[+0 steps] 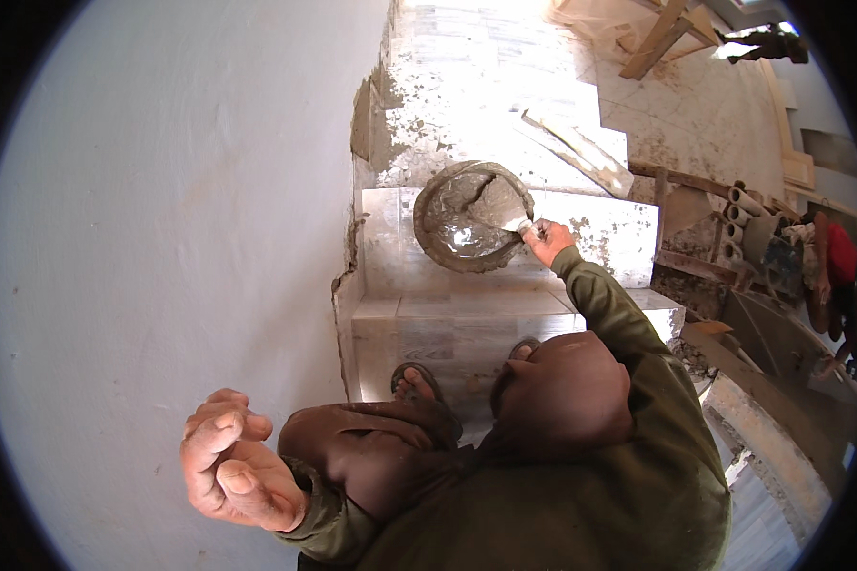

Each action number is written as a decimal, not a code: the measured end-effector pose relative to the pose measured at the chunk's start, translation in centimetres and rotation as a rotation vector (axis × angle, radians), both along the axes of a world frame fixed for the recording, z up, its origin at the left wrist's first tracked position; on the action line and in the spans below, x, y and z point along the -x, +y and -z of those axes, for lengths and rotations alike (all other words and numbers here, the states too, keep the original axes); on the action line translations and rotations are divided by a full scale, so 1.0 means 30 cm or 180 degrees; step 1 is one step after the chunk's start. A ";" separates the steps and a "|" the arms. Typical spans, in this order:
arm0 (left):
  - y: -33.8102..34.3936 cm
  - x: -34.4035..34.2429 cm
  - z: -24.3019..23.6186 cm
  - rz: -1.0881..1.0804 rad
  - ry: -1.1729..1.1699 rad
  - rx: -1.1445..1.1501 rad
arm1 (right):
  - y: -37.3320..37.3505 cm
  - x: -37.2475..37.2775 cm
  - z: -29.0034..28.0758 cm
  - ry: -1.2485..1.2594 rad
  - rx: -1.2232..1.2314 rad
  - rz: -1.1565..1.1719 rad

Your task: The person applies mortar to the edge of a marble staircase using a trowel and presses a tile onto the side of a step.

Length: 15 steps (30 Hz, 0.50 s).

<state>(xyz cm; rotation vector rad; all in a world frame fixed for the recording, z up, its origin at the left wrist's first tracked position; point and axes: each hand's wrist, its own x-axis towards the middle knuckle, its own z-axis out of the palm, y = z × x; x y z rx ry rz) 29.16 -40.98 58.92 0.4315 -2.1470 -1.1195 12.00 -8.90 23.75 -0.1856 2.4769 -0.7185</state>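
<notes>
A round grey basin point(427, 243) of wet cement mortar point(452, 214) stands on a tiled stair step in front of me. My right hand point(548, 242) is closed around the handle of a trowel point(500, 206) at the basin's right rim. The trowel's blade lies in the mortar and is coated with it. My left hand point(236, 466) is raised at the lower left, in front of the pale wall. Its fingers are loosely bent and apart, with nothing in them.
The pale wall point(162, 238) borders the stairs on the left, with a rough broken edge. A mortar-smeared board point(581, 152) lies on the step above. To the right are pipes point(738, 219), wooden planks point(667, 43) and a person in red point(840, 252).
</notes>
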 end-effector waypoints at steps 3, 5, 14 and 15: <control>0.000 -0.002 0.000 -0.0007 -0.0006 -0.0002 | -0.028 0.051 -0.129 0.0080 -0.0664 -0.0329; -0.002 -0.004 -0.002 0.0020 0.0006 -0.0003 | -0.045 0.083 -0.161 0.0459 -0.1425 -0.0995; -0.012 -0.016 -0.006 0.0459 -0.0033 -0.0070 | -0.195 0.110 -0.068 0.0108 -0.2061 -0.1508; -0.016 -0.025 -0.008 0.0400 -0.0062 -0.0016 | -0.197 0.112 -0.090 0.0102 -0.2043 -0.1529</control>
